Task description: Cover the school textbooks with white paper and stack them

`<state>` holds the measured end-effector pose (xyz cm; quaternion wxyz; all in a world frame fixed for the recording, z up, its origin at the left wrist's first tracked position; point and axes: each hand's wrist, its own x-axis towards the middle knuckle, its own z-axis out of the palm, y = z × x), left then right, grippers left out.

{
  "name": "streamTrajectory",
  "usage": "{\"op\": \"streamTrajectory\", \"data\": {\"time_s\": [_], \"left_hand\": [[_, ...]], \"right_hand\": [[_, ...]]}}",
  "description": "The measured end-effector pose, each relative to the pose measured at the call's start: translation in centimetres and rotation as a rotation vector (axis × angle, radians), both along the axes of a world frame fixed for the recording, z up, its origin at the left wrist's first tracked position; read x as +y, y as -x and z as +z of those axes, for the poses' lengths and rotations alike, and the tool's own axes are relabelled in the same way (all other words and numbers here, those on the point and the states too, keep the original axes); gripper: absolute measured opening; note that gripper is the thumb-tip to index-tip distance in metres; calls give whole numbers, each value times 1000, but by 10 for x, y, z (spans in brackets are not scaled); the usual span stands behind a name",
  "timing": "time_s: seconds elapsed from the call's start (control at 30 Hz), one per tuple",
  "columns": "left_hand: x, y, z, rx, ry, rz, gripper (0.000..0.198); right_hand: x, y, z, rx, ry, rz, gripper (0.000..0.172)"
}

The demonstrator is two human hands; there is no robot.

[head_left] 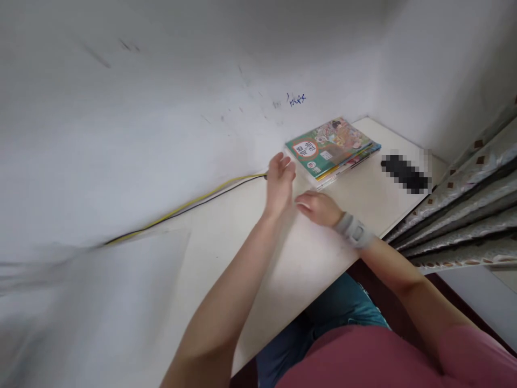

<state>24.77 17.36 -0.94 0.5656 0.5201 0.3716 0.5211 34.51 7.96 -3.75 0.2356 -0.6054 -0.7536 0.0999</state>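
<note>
My left hand (280, 180) is raised over the white desk, just left of a stack of books (331, 148). Its fingers are apart and slightly bent, and it holds nothing. Below the stack's near edge, my right hand (321, 207) hovers or rests over the desk; its fingers are bent and smeared by motion. No object shows in it. A grey watch (356, 230) circles the right wrist. The top book has a green cover with colourful drawings, and several more books show beneath it. Whether either hand touches the stack cannot be made out.
The white desk (299, 258) runs along a scuffed wall (161, 108) with blue writing on it. Yellow and black cables (194, 202) lie along the wall edge. A blurred-out black object (406, 173) lies right of the books. Patterned curtains (476, 199) hang at the right edge.
</note>
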Motion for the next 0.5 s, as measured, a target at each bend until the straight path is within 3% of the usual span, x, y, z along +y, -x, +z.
{"op": "streamTrajectory", "data": {"time_s": [0.1, 0.17, 0.23, 0.37, 0.5], "left_hand": [[-39, 74, 5, 210, -234, -68, 42], [-64, 127, -3, 375, -241, -20, 40], [-83, 175, -17, 536, -161, 60, 38], [-108, 244, -47, 705, -8, 220, 37], [-135, 271, -62, 759, 61, 344, 38]], "right_hand": [[-34, -63, -13, -118, -116, -384, 33], [-66, -112, -24, -231, -181, -730, 37], [-94, -154, -36, -344, -234, -947, 42], [-117, -194, -53, -470, -196, -1005, 45], [-115, -201, -59, -478, -131, -999, 42]]}}
